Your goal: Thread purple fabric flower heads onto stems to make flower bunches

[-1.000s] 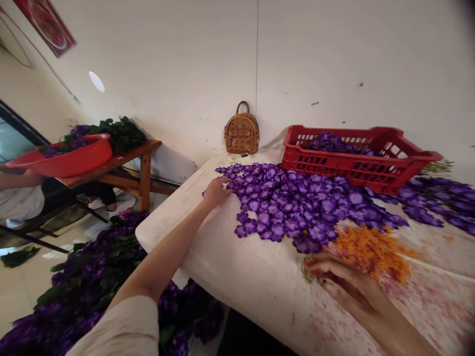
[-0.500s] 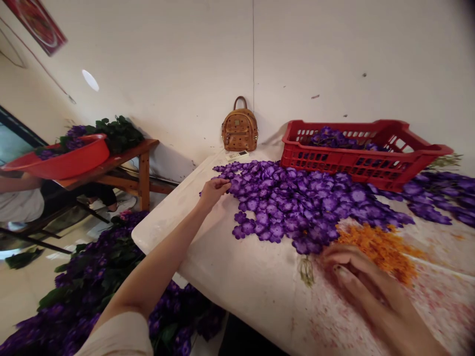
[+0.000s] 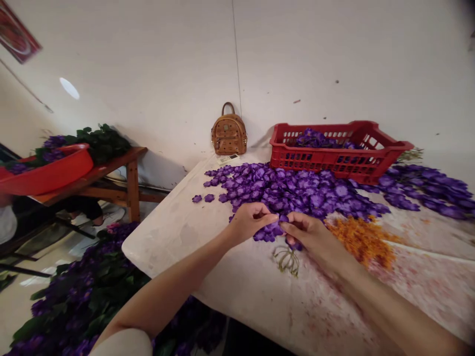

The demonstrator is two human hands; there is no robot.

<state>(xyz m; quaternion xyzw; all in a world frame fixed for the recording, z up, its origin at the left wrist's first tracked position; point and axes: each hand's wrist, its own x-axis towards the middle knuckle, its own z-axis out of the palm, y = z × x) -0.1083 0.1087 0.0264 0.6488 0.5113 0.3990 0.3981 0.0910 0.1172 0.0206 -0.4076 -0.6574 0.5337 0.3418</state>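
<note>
Over the near edge of a heap of purple fabric flowers (image 3: 311, 195), my two hands meet fingertip to fingertip. My left hand (image 3: 249, 223) is pinched at a small purple flower (image 3: 283, 219). My right hand (image 3: 306, 231) closes on the same spot from the other side, thumb and finger pressed together; its exact hold is partly hidden. Just below the fingers, a bunch of thin pale-green stems (image 3: 287, 260) shows on the white table (image 3: 245, 282), with a purple flower at its upper end.
Behind the heap stands a red plastic crate (image 3: 326, 165) with purple flowers inside. Orange flower centres (image 3: 361, 242) lie right of my hands. A brown backpack (image 3: 229, 133) leans on the wall. Leafy purple flowers (image 3: 85, 291) fill the floor at left, below a bench with a red basin (image 3: 55, 170).
My left hand has come from the heap's left edge to the middle and now meets my right hand. The right hand has moved inward and closed its fingers. The view has shifted slightly right.
</note>
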